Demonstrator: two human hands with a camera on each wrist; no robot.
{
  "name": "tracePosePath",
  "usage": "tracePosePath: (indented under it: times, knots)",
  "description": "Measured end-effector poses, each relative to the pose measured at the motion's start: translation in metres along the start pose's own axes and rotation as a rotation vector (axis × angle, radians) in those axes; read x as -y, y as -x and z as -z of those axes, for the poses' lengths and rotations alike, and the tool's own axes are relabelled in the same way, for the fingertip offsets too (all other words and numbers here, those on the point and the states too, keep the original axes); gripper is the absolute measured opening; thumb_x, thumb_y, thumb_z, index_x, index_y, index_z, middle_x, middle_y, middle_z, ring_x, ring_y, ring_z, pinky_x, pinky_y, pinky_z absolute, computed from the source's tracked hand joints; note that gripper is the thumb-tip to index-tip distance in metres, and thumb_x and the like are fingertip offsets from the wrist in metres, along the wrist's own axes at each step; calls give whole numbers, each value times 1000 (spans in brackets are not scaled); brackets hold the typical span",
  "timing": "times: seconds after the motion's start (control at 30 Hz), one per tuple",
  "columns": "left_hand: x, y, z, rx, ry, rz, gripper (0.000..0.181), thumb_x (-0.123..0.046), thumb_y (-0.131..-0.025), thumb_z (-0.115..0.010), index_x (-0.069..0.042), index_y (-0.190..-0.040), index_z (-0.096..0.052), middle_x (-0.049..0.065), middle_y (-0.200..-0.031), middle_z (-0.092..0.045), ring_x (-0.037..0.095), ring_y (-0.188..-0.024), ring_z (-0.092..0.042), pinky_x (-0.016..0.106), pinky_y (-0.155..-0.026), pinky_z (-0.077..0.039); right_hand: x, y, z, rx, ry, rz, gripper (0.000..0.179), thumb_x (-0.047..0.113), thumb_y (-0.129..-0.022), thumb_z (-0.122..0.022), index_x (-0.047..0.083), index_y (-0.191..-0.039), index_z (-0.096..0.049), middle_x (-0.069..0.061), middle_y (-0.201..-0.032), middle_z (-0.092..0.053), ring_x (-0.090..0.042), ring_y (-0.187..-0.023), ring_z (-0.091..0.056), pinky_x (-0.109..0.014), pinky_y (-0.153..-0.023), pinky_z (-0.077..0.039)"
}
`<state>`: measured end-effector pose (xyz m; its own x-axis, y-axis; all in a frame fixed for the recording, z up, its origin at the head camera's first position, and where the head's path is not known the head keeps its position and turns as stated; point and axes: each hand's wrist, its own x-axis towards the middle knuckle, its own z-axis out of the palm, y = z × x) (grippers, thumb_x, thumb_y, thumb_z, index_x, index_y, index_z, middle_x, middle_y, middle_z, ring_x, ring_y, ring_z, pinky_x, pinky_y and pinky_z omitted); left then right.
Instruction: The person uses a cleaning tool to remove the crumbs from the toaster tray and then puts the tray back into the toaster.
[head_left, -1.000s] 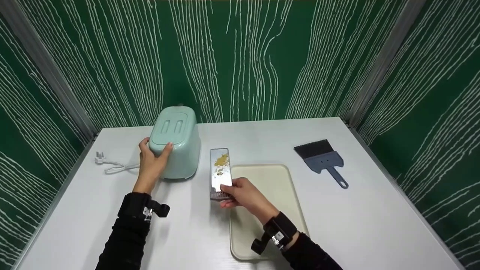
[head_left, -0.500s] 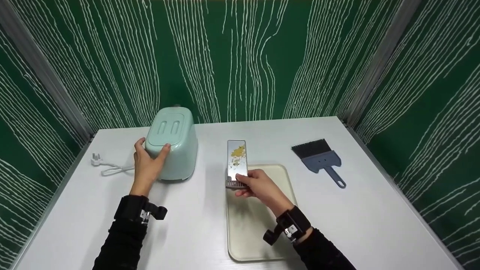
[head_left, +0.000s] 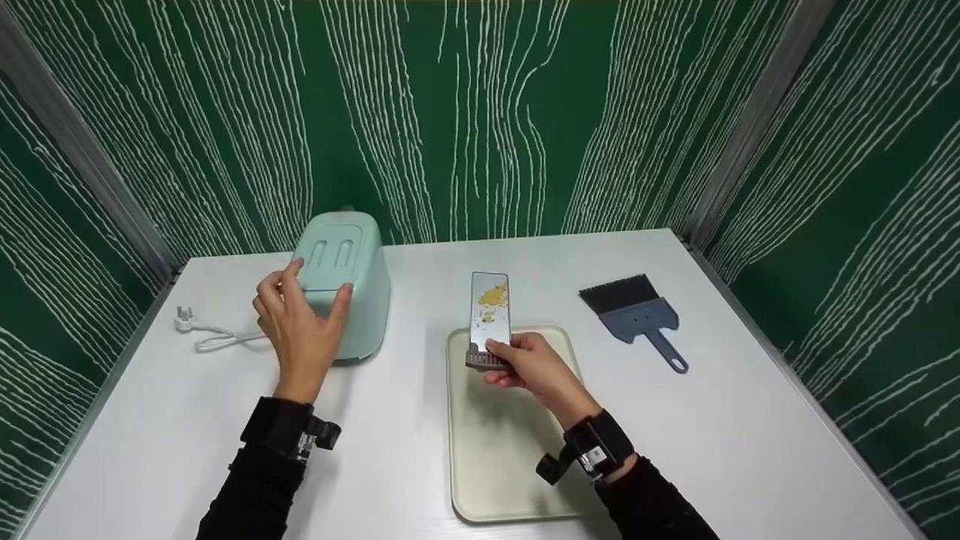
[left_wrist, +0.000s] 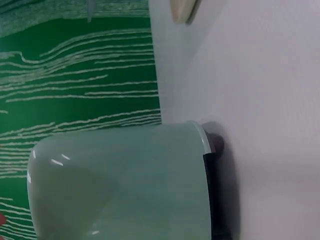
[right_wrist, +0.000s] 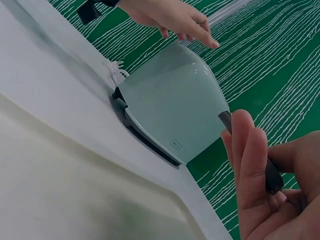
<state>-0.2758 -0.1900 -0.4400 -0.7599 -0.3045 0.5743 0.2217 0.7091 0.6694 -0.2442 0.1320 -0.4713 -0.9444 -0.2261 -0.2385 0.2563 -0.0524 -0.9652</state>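
My right hand point(head_left: 536, 367) pinches the slotted grey end of a narrow metal crumb tray point(head_left: 486, 326), thumb on top. Yellow crumbs point(head_left: 493, 295) lie on its far half. In the right wrist view, the fingers hide most of that crumb tray and only its dark edge point(right_wrist: 274, 176) shows. A mint-green toaster point(head_left: 365, 319) with two raised ridges on its top stands at the back left. Just over its near end, my left hand point(head_left: 300, 337) hovers with thumb and fingers spread. The left wrist view is mostly filled by the toaster's side point(left_wrist: 125, 185).
Beneath the right hand lies a beige rectangular tray point(head_left: 495, 465) on the white table point(head_left: 390, 457). To the right is a blue-grey brush point(head_left: 637, 319) with black bristles. A white cord with a plug point(head_left: 184, 321) lies left of the toaster. Green walls with white lines enclose the table.
My right hand has carried the crumb tray rightward, from beside the beige tray to above it. My left hand has lifted off the toaster and spread its fingers.
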Motion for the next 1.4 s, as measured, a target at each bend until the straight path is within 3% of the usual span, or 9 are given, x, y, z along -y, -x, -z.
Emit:
tracePosePath:
  times: [0.07,0.13,0.3,0.5,0.73,0.83,1.07,1.27,1.4]
  knots:
    - [-6,4,-2,2,28,-49,78,-47,-97,-78,-3,-154,-47,27,-138,-40,46,-131,-37,62,-110,-35,0,0,0,-5,-15,-1,34,11,-111,-56,-18,-128,-57,-7,-83,-76,-5,-59,-71,-14,-57,-59]
    - [-12,8,-5,36,68,-57,75,-43,-98,-78,-3,-153,-48,27,-137,-42,46,-132,-39,62,-113,-38,0,1,0,-12,-29,-7,33,11,-111,-56,-18,-128,-57,-8,-84,-75,-6,-59,-71,-14,-57,-59]
    - [-28,21,-13,194,144,15,66,-38,-101,-75,-5,-151,-47,24,-125,-50,39,-121,-50,56,-102,-47,2,1,-1,-17,-55,-6,36,11,-111,-57,-19,-131,-56,-9,-87,-75,-7,-60,-72,-15,-59,-60]
    - [-54,39,-28,407,230,61,59,-38,-105,-70,-7,-150,-50,13,-100,-56,28,-89,-53,36,-79,-43,2,3,1,-37,-64,-9,36,11,-111,-58,-19,-131,-56,-10,-87,-76,-7,-60,-72,-15,-59,-61]
    - [-72,60,-54,739,320,273,59,-55,-110,-55,-17,-154,-46,8,-90,-67,16,-70,-61,24,-54,-49,-1,0,-3,-55,-69,-5,35,15,-110,-61,-15,-127,-60,-10,-89,-77,-8,-63,-73,-16,-62,-62]
    - [-75,69,-64,838,392,355,57,-59,-110,-50,-19,-151,-47,6,-84,-66,15,-64,-60,22,-45,-47,-3,-1,-6,-61,-58,5,33,16,-110,-61,-14,-125,-62,-9,-88,-77,-8,-64,-74,-16,-63,-62]
    - [-83,85,-79,938,508,457,48,-57,-113,-46,-17,-140,-51,2,-70,-61,11,-52,-56,19,-41,-41,-7,-1,-13,-58,-21,56,31,16,-111,-59,-12,-123,-64,-4,-82,-75,-6,-63,-72,-15,-62,-61]
    - [-90,90,-86,973,563,464,44,-54,-114,-44,-14,-131,-47,1,-69,-59,11,-49,-60,19,-41,-44,-11,0,-17,-73,19,71,27,19,-110,-61,-7,-116,-69,-2,-77,-74,-7,-62,-69,-18,-61,-61]
    - [-91,92,-89,970,613,473,41,-51,-115,-44,-13,-131,-45,2,-69,-64,11,-48,-60,19,-40,-44,-14,-1,-20,-129,124,123,24,20,-109,-62,-3,-108,-72,4,-73,-67,-6,-63,-59,-17,-56,-50]
